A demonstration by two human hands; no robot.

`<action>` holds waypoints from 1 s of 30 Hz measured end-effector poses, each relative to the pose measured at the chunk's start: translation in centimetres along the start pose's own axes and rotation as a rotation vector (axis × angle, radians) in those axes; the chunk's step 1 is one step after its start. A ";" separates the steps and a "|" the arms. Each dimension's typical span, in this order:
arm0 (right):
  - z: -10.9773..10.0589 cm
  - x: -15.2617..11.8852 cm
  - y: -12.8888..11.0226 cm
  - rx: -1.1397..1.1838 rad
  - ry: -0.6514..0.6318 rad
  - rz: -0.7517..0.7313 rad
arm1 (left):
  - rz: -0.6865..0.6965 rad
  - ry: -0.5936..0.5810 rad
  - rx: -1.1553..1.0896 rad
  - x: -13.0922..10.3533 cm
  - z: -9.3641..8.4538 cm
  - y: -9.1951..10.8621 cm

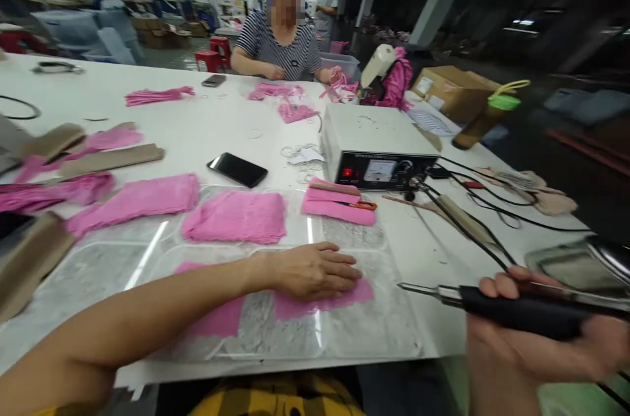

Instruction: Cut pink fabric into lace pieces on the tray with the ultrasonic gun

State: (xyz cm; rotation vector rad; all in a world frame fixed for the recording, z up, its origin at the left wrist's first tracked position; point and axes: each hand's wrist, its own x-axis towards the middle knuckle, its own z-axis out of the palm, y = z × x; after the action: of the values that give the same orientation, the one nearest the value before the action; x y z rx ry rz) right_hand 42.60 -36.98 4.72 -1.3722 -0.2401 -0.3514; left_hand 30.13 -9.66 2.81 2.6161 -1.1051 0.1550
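My left hand (315, 270) lies flat, palm down, on a small pink fabric piece (357, 292) that rests on a clear plastic sheet (388, 331). Partly under my left forearm is a second pink piece (221, 317). My right hand (536, 350), at the right edge and a little blurred, grips a black-handled handpiece with a pointed metal tip (522, 312). Its tip points left toward the pink fabric, apart from it. A slim metal rod also shows by the right fingers; its kind is unclear. Beyond the left hand sit a pink fabric stack (236, 216) and a folded pink bundle (337, 203) with orange-handled scissors (361, 205) on top.
A white control box (378, 134) with dark cables (497, 206) stands at the back right. A black phone (237, 169) lies mid-table. More pink fabric (142, 199) and brown strips (113, 159) are at left. A person (283, 42) sits across the table (177, 121).
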 end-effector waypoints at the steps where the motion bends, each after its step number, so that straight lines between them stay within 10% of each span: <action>1: 0.7 -0.6 -0.5 0.094 0.065 0.050 | 0.007 0.013 -0.009 -0.1 0.2 0.0; 30: 2.8 -3.9 -1.2 0.203 -0.170 0.088 | -0.007 0.060 -0.045 -1.2 1.1 1.1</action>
State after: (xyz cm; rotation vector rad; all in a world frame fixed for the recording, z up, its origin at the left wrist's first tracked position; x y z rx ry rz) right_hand 38.60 -34.02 4.88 -1.2083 -0.3452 -0.1329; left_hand 28.51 -9.89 1.77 2.5580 -1.0667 0.2037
